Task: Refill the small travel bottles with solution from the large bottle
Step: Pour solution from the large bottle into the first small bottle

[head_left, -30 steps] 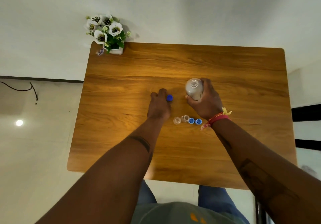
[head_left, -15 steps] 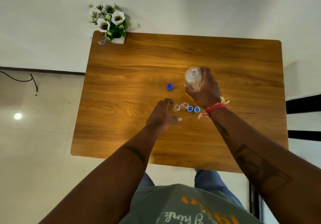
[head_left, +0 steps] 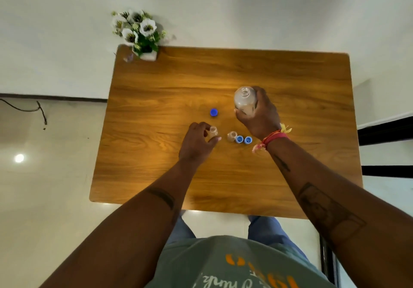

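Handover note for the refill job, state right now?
Left hand grips one uncapped small bottle on the table.
Right hand holds the large bottle, cap off.
Second small bottle stands open beside two light blue caps; dark blue cap lies apart.
Done: everything uncapped.
Left: pour into both, recap all.

Bare tattooed forearms, red thread wristband (head_left: 273,139) on the right, grey-green printed shirt (head_left: 234,265), blue jeans (head_left: 268,227)
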`<state>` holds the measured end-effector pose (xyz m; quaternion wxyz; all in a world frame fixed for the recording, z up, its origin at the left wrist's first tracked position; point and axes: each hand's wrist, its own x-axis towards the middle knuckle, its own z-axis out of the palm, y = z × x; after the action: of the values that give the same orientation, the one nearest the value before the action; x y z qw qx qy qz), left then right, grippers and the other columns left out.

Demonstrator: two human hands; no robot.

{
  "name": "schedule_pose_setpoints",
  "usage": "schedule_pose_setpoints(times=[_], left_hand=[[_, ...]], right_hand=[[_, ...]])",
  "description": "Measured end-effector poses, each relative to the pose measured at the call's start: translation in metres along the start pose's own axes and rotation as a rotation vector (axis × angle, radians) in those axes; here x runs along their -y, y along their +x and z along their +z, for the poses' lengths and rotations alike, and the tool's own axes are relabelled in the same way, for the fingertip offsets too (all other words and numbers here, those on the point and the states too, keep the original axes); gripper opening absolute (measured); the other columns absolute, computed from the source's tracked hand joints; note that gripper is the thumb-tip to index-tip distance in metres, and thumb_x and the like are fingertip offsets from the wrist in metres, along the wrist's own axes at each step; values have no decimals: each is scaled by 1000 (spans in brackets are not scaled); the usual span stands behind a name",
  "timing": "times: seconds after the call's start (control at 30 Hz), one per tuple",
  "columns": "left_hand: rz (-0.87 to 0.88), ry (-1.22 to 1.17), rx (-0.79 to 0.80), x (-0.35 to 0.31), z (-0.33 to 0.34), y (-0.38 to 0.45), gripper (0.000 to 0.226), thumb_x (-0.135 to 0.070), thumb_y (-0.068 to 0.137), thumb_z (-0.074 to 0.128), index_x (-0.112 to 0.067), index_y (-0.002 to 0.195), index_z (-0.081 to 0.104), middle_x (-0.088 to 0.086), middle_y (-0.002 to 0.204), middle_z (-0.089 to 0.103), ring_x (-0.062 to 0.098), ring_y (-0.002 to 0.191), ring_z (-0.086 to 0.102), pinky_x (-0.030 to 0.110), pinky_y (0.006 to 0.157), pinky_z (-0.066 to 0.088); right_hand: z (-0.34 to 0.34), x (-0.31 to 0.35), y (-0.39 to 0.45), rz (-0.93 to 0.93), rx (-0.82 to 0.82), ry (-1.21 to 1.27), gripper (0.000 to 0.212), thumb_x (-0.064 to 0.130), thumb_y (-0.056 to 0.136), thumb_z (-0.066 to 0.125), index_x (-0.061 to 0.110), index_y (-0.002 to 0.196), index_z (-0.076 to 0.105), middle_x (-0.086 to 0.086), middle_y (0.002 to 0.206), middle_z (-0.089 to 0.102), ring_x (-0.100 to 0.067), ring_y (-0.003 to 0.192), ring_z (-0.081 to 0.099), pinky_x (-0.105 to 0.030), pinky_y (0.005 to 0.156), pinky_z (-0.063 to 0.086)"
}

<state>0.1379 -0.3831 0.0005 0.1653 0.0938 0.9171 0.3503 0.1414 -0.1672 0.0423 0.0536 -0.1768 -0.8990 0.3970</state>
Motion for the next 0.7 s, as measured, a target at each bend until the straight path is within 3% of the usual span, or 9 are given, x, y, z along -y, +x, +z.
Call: schedule_pose_setpoints(times=[0.13, 0.23, 0.3, 0.37, 0.43, 0.53, 0.7], left_hand=[[35, -22, -83, -32, -56, 8, 38, -35, 85, 78, -18, 116, 64, 0, 112, 62, 19, 91, 62, 33, 78, 50], [120, -32, -121, -77, -106, 20, 34, -36, 89, 74, -21, 117, 64, -4, 106, 68, 15, 97, 63, 25, 74, 43], [208, -30, -164, -112, -139, 29, 33, -38, 89, 74, -21, 116, 65, -9, 98, 65, 10, 92, 61, 19, 70, 39], [300, -32, -209, -150, -170, 35, 32, -37, 88, 75, -20, 114, 66, -13, 92, 61, 9, 86, 59, 17, 69, 39], [371, -55, -251, -181, -195, 41, 30, -36, 87, 76, -21, 112, 68, -15, 90, 64, 7, 82, 60, 16, 69, 41], [435, -101, -310, -215, -223, 48, 27, -39, 88, 74, -25, 111, 69, -15, 93, 69, 2, 82, 61, 6, 68, 38], [513, -134, -362, -258, -249, 56, 31, -43, 88, 72, -30, 116, 70, -15, 94, 70, 5, 80, 65, 18, 73, 48]], right_hand=[[-27, 34, 5, -83, -23, -15, 74, 42, 74, 84, 25, 136, 47, 1, 123, 63, -5, 99, 52, 0, 73, 31], [-59, 72, 18, -178, -58, -58, 77, 41, 74, 83, 24, 139, 45, -3, 127, 61, -6, 101, 50, 1, 76, 29], [-83, 101, 33, -243, -68, -95, 79, 43, 76, 81, 23, 142, 43, -5, 132, 59, -14, 106, 57, -6, 79, 39], [-112, 134, 46, -299, -108, -126, 80, 47, 76, 78, 26, 143, 41, -5, 133, 58, -24, 107, 62, -26, 83, 54], [-139, 163, 56, -346, -149, -148, 79, 49, 74, 75, 28, 142, 40, -6, 131, 58, -29, 105, 64, -39, 87, 58], [-173, 196, 67, -380, -220, -164, 74, 43, 75, 76, 30, 140, 41, -5, 129, 58, -30, 101, 65, -47, 86, 58], [-216, 226, 82, -407, -271, -317, 74, 41, 80, 74, 29, 145, 41, -6, 132, 56, -35, 106, 64, -46, 91, 53]])
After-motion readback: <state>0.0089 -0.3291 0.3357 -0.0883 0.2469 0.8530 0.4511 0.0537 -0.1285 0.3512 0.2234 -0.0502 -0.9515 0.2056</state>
